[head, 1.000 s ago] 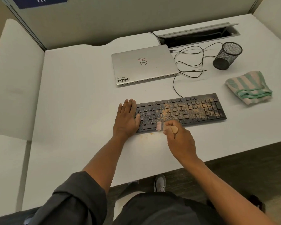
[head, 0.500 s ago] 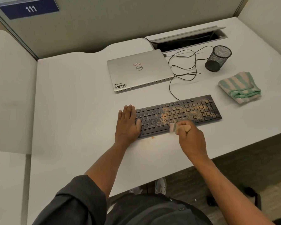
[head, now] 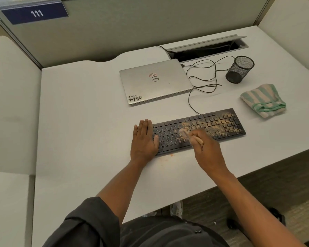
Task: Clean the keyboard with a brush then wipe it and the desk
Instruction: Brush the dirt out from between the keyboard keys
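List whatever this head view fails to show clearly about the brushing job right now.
- Brush: bristles motion-blurred, and the right hand covers most of the handle.
- Keyboard: key legends too small to read; its near middle edge is hidden under the right hand, its left end under the left hand.
- Pen cup: mesh too dark to show its contents.
- Striped cloth: folded, so the inside is hidden.

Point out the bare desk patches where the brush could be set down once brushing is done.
Widest bare patch: desk left of the laptop and the left hand. A smaller strip lies along the front edge, right of the right hand, below the keyboard. Crowded: back right, with cable, mesh cup, striped cloth.
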{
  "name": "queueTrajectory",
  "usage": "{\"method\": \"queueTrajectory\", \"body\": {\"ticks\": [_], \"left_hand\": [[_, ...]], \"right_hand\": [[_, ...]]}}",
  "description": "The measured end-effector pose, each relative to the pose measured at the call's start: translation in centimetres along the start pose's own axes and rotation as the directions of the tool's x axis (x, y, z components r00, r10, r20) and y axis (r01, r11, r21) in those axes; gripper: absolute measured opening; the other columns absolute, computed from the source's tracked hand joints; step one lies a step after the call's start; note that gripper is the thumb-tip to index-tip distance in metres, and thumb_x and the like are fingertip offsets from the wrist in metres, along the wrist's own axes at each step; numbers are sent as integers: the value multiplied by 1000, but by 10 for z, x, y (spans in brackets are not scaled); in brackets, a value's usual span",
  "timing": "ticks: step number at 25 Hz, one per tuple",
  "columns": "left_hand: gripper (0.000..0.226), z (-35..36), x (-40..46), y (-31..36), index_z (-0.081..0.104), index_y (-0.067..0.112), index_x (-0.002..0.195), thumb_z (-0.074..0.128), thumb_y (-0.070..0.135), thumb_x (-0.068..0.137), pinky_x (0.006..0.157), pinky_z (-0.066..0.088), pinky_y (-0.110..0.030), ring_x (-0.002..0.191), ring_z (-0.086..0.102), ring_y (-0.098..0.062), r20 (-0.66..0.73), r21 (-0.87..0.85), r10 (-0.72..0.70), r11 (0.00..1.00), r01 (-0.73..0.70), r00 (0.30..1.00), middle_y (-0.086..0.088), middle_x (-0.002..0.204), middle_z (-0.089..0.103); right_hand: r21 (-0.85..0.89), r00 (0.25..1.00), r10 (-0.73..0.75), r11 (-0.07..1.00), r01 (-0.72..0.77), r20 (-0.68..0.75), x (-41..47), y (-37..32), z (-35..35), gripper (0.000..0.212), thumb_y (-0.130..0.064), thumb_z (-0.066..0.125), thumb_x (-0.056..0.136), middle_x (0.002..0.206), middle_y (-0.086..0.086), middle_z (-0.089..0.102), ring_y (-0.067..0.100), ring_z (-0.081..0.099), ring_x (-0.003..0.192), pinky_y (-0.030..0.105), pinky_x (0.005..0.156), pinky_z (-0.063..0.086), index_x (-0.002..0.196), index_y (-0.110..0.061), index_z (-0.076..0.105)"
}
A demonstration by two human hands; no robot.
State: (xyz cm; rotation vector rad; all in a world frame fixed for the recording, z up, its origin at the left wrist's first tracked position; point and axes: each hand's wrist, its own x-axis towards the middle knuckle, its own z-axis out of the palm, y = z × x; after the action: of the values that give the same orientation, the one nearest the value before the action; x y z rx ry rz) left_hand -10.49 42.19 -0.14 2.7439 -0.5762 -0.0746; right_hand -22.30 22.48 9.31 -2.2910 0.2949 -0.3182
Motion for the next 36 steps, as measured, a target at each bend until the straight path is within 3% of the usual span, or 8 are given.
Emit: {"method": "queueTrajectory", "body": {"ticks": [2,4,6,10,15,21,27,36], "left_hand": [[77,-1,0,0,24,3,159,14,46,95,127,-3,-41,156,13,-28,-10,-1,6,1000,-6,1000,-14,166,25],[78,-1,0,-1,23,4,159,13,46,95,127,-5,-40,156,13,-28,-2,2,8,1000,-8,1000,-14,166,24],[79,-2,0,0,21,4,160,11,46,94,127,-7,-39,156,11,-28,8,1,7,1000,-7,1000,-14,167,22],[79,-2,0,-1,21,4,160,11,46,93,127,-7,-39,156,10,-27,10,-2,1,1000,-1,1000,-13,167,21],[79,-3,-1,0,21,4,160,12,46,94,127,-4,-40,156,12,-28,7,1,4,1000,-4,1000,-14,167,22],[80,-3,-1,0,21,4,160,11,46,93,127,-5,-40,156,11,-28,11,2,1,1000,-1,1000,-14,167,22],[80,-2,0,0,20,4,160,11,47,94,127,-5,-40,156,11,-28,14,15,0,1000,0,1000,-14,167,21],[80,-2,0,0,21,4,160,10,47,94,127,-5,-40,156,10,-28,16,15,0,1000,0,1000,-13,167,21]], "right_hand": [[35,991,-98,995,95,95,-15,-3,12,17,-13,59,99,89,-12,67,1,56,71,9,61,41,111,-21,68],[-29,963,-206,976,214,172,-37,4,29,28,-4,66,92,102,-3,72,10,65,86,19,74,54,116,-18,70],[-156,955,-245,950,270,167,-49,18,35,35,4,72,85,99,3,72,23,68,84,38,68,60,115,-15,70],[-245,982,-187,952,182,2,-44,35,25,36,8,74,82,92,7,72,28,68,78,46,61,59,112,-12,70],[-213,967,-238,944,253,96,-50,11,38,29,-2,72,88,93,4,70,24,66,78,40,61,58,113,-15,68],[-232,996,-91,969,87,-7,-36,18,21,22,-9,66,93,94,5,71,24,65,81,38,65,57,115,-16,66],[-225,980,-175,955,193,94,-42,7,29,24,-37,55,98,91,1,69,18,65,79,32,65,56,109,-19,67],[-288,976,-198,933,217,92,-41,7,26,14,-23,65,95,84,2,66,18,61,69,28,56,52,107,-17,65]]}}
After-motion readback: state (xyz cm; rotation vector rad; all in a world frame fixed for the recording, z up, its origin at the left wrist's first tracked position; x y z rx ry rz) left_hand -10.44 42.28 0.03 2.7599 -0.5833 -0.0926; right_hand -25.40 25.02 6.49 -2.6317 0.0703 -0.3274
